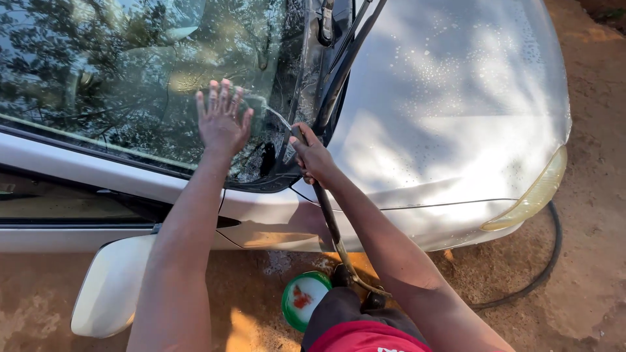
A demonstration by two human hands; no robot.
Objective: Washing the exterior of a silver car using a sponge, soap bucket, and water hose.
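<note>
- Two hands at frame centre: my left hand [223, 117] lies flat, fingers spread, on the wet windscreen [117, 72].
- My right hand [312, 155] grips the hose [332, 225], spraying water.

Windshield [117, 78] glass lay open left of the left hand [222, 120]. Raised wiper arms [345, 58] blocked the way right of the right hand [312, 156]. Hood [456, 98] was bare. Side mirror [111, 287], green bucket [303, 298] and hose [544, 261] cluttered the near ground.
</note>
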